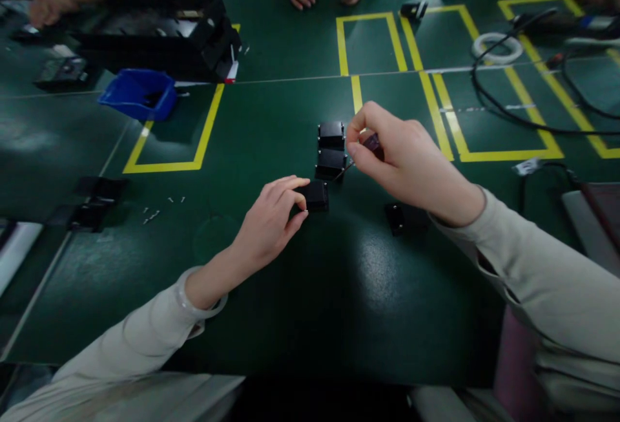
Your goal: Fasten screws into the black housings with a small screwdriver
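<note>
The small black rectangular plastic-looking box (318, 195) lay on the green tabletop (271, 118), its long axis running roughly left to right. Curled narrowly, the left hand (268, 221) met its left end; whether it pinched anything, I couldn't tell. The right hand (409, 160) gripped a dark-handled thin-shafted screwdriver (373, 145). Screw-turning seemed in hand, calling next for a squarely seated tip.

Left sleeve (121, 338): is showing pale beige folds
Right sleeve (547, 260): is matching that beige
Left wristband (186, 299): is looking pale, rounded
</note>
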Demonstrator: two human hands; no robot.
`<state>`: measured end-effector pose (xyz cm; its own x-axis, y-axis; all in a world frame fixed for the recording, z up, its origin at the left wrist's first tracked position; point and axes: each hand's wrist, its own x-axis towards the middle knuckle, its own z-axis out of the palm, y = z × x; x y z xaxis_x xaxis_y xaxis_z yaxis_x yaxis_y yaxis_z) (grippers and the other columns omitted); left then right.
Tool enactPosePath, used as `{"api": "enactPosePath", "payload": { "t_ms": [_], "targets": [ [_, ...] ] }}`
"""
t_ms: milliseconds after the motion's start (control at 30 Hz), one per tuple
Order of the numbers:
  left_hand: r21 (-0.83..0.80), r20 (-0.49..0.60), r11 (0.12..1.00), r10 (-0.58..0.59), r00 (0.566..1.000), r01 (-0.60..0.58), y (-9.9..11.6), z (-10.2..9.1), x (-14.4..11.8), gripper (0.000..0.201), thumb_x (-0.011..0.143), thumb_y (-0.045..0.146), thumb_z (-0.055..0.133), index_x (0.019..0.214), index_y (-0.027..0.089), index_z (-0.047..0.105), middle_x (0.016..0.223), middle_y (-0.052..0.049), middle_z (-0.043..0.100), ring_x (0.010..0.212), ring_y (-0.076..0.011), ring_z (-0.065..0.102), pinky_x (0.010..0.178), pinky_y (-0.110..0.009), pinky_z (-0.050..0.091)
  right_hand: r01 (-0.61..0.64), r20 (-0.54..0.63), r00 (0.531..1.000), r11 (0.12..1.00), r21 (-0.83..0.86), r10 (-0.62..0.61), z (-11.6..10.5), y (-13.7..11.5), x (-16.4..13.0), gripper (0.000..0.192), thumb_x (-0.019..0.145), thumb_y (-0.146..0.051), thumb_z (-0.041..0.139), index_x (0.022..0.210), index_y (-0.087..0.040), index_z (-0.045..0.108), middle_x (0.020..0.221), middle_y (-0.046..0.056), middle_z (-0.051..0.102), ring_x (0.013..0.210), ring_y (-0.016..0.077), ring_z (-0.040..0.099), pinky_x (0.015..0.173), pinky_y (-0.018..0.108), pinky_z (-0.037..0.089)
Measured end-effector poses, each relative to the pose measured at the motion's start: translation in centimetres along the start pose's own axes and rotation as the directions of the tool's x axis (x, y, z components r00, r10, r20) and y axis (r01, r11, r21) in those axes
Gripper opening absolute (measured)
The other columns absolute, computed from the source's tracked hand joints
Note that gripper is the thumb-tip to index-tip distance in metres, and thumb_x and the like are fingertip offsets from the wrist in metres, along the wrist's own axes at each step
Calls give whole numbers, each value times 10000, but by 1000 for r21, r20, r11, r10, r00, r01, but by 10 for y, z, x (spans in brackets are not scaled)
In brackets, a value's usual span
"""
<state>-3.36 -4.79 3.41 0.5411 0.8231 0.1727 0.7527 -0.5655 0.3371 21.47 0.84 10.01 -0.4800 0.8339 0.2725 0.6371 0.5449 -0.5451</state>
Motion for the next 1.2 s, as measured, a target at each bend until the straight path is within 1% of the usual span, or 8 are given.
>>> {"api": "enactPosePath", "payload": {
  "t_ms": [100,233,367,600,733,967,1200],
  "targets": [
    [-25,26,999,-45,999,46,2,4,-7,32,1000,190,502,1031,190,499,1475,-144,526,1445,-307,438,1155,-576,416,-1,8,1000,1000,3,1,8,1,5,146,950,-207,474,1060,-183,568,780,6,630,681,148,589,679,276,419],
    [-26,52,997,-74,996,76,2,7,-8,35,1005,189,487,1040,189,494,1492,-145,520,1410,-297,485,1161,-610,398,16,10,1000,1000,-2,-16,13,4,9,181,948,-194,460,1085,-163,573,810,17,639,717,147,604,709,273,421],
    [-33,57,997,-70,996,72,1,7,-8,32,1005,195,491,1037,191,493,1497,-140,520,1366,-276,525,1168,-608,390,35,18,999,999,-20,-34,15,5,11,183,953,-195,452,1091,-161,568,829,25,650,731,151,606,722,277,426],
    [-29,72,997,-73,995,75,1,8,-8,34,1005,204,485,1037,197,491,1504,-136,518,1392,-268,510,1204,-623,344,21,64,998,997,-74,-16,15,4,14,164,963,-200,439,1080,-173,551,866,36,674,748,163,620,719,280,411],
    [-23,64,997,-76,995,77,2,7,-7,23,996,194,479,1015,200,490,1484,-138,540,1370,-270,535,1196,-636,347,21,77,997,996,-88,-14,15,3,15,168,966,-195,429,1085,-171,545,862,39,676,754,169,621,724,284,412],
    [-28,56,997,-68,996,70,0,9,-8,30,995,206,484,1024,203,494,1483,-138,543,1376,-271,531,1194,-648,342,52,55,997,994,-100,-46,18,4,16,160,963,-193,435,1075,-174,548,819,29,660,719,159,587,692,276,393],
    [-36,64,998,-58,996,60,-1,10,-7,34,1006,211,469,1026,200,494,1497,-137,529,1408,-264,501,1205,-639,332,27,52,999,975,-220,-15,17,-7,18,187,966,-198,432,1065,-167,588,758,32,641,678,165,570,667,278,370]
  ]
}}
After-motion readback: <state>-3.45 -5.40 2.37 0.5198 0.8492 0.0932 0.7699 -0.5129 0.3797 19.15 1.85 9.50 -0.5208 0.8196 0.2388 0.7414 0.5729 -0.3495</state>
